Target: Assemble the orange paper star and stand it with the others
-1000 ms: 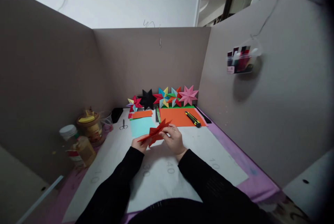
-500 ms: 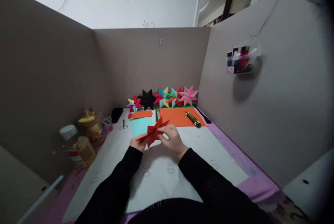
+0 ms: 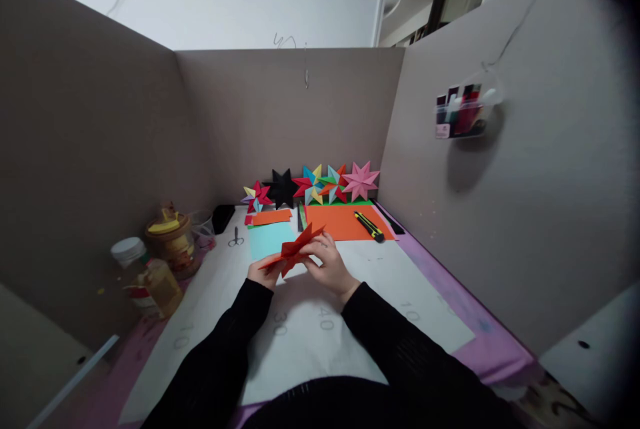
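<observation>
A folded red-orange paper star (image 3: 296, 249) is held up between my two hands, over the white sheet on the table. Its left points lie in my left hand (image 3: 265, 273), whose fingers are closed on them from below. On the other side my right hand (image 3: 325, 262) pinches the star's right part with thumb and fingers. The star is tilted, so I see it partly edge-on. Behind it lie a light blue paper sheet (image 3: 270, 239) and a large orange sheet (image 3: 333, 222).
Finished paper stars (image 3: 361, 180) lean along the back wall. A yellow-black utility knife (image 3: 369, 226) rests on the orange sheet, and small scissors (image 3: 236, 237) lie left of the blue one. A glue bottle (image 3: 150, 282) and a brown jar (image 3: 173, 242) stand at the left.
The star has tilted further and now looks narrower. Both hands keep their grip in nearly the same place, and the camera view has shifted slightly.
</observation>
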